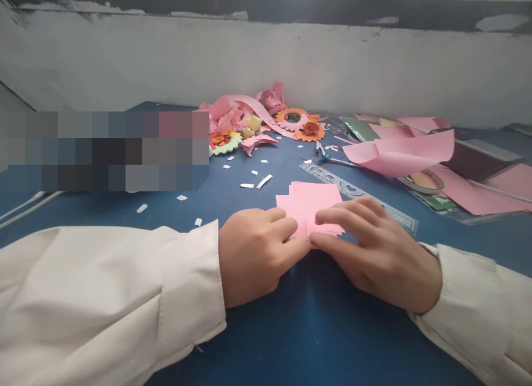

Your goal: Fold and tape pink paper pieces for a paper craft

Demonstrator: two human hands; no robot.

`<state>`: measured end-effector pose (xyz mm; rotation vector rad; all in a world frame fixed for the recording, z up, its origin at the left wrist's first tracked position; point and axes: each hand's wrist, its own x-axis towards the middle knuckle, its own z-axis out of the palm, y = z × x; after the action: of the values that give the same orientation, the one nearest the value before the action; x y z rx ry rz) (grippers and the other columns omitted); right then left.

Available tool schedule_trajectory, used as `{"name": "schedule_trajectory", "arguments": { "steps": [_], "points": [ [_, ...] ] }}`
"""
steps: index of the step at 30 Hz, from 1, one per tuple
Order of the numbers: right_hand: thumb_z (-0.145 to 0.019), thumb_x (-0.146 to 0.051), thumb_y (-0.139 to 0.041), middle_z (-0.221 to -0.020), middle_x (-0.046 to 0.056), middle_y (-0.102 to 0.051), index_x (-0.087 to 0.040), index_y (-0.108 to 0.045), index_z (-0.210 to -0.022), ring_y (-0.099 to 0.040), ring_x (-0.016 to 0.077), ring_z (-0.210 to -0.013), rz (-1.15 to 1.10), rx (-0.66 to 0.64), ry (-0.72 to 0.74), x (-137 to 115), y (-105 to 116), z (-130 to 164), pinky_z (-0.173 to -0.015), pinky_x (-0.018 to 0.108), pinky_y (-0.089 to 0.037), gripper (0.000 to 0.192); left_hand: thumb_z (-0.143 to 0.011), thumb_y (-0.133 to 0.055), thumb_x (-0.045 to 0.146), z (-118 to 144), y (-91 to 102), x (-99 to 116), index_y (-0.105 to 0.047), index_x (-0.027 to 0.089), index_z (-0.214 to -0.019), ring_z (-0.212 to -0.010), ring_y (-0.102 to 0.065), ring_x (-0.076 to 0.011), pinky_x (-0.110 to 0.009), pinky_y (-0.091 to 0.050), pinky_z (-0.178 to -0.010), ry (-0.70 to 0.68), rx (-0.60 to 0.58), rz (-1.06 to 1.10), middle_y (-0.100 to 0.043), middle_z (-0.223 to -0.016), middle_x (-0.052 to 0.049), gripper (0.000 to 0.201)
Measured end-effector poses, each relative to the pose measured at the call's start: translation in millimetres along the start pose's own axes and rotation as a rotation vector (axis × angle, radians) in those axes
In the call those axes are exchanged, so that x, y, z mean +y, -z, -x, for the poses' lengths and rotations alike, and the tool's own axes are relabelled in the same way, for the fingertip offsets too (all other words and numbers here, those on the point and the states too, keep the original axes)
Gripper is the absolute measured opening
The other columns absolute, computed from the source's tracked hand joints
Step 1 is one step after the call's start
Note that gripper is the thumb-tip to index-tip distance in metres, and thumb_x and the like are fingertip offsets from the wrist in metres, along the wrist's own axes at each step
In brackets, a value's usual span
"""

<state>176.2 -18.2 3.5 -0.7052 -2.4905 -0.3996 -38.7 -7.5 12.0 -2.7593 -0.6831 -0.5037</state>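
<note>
From the head camera, the left hand (255, 253) was curled into a loose fist, its thumb and forefinger pinching the near edge of the stack of pink paper squares (310, 206). The right hand (374, 253) lay flat with its fingers spread and pressed down on the near right corner of the same stack. The stack sat on the blue table (316, 330), middle of the scene, just near of the clear ruler (357, 194).

The squares were already fanned out of line, so to my eye uneven pressure could skew them further, and any crease would then run crooked. Little white scraps (264, 181) lay to the far left; one caught underneath would lift a sheet.

The stack looked nearly square, with no clear long axis; it was turned slightly, its corners pointing far right and near left.
</note>
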Motion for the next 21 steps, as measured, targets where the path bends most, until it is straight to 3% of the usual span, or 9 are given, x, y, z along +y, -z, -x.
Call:
{"name": "schedule_trajectory", "arguments": {
  "steps": [3,6,13,17,21],
  "points": [
    [-0.088,-0.004,-0.041,-0.098,0.008,-0.064,-0.016,-0.056,-0.095,-0.057,0.0182,-0.092,-0.039,0.029,0.126,-0.9,1.8,0.3,-0.071,0.036,-0.044,0.021,-0.084,-0.043,0.007,3.0,-1.1,-1.7,-0.061,0.017,-0.075,-0.054,-0.039,-0.0148,-0.031,-0.027,-0.047,-0.125,0.025,-0.011,-0.049,-0.061,0.0,0.022],
    [-0.088,-0.003,-0.041,-0.091,0.008,-0.066,-0.013,-0.059,-0.089,-0.057,0.0204,-0.093,-0.061,0.046,0.147,-2.5,3.6,1.6,-0.071,0.039,-0.044,0.02,-0.085,-0.044,0.008,3.9,-1.0,-0.7,-0.06,0.016,-0.067,-0.051,-0.04,-0.0148,-0.031,-0.027,-0.045,-0.185,0.054,-0.073,-0.049,-0.059,-0.001,0.026],
    [-0.082,0.003,-0.045,-0.081,0.008,-0.065,-0.014,-0.057,-0.071,-0.055,0.0178,-0.084,-0.04,0.056,0.184,-4.8,8.1,2.3,-0.07,0.037,-0.044,0.024,-0.077,-0.044,0.005,5.1,2.5,6.3,-0.051,0.017,-0.054,-0.044,-0.035,-0.0148,-0.031,-0.021,-0.043,-0.175,0.031,-0.123,-0.043,-0.053,-0.001,0.027],
    [-0.079,0.003,-0.047,-0.076,0.006,-0.062,-0.017,-0.054,-0.063,-0.054,0.0185,-0.082,0.017,0.079,0.238,-3.6,6.4,4.3,-0.069,0.038,-0.044,0.026,-0.078,-0.043,0.005,5.8,4.2,8.0,-0.045,0.018,-0.051,-0.047,-0.032,-0.015,-0.032,-0.021,-0.045,-0.133,0.084,-0.13,-0.041,-0.052,-0.002,0.03],
    [-0.077,0.001,-0.051,-0.078,0.008,-0.061,-0.015,-0.055,-0.068,-0.055,0.0213,-0.083,0.058,0.136,0.185,-2.7,4.8,7.8,-0.069,0.04,-0.042,0.019,-0.082,-0.042,0.006,1.7,5.9,6.8,-0.053,0.016,-0.059,-0.058,-0.042,-0.0179,-0.033,-0.029,-0.049,-0.103,0.121,-0.107,-0.046,-0.058,-0.003,0.027]
  ]
}}
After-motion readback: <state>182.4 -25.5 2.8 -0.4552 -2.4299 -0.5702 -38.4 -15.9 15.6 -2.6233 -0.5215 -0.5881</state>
